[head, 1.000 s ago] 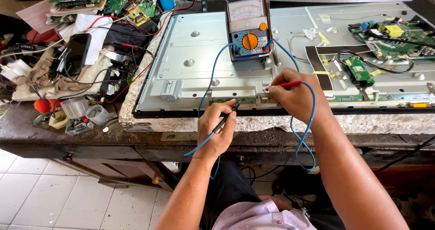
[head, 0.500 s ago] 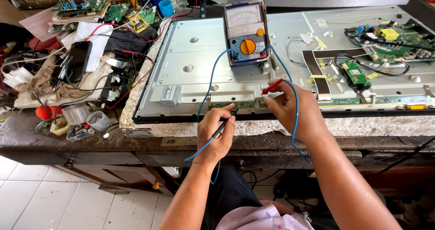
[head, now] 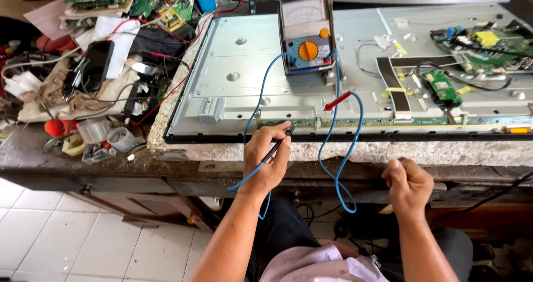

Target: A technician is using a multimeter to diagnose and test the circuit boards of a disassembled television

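My left hand grips a black test probe and presses its tip on the narrow green circuit strip along the near edge of a flat metal screen panel. A red test probe lies loose on the panel, its blue lead looping down over the bench edge. Both leads run to an analogue meter with an orange dial, standing on the panel. My right hand hangs below the bench edge, fingers curled, holding nothing.
Green circuit boards and a flat ribbon cable sit on the panel's right side. At the left lie a black phone, tangled wires, cloth, boards and small plastic cups. White floor tiles show below.
My right hand has let go of the red probe and dropped from the panel to below the bench edge. The red probe now lies on the panel. My left hand stays put.
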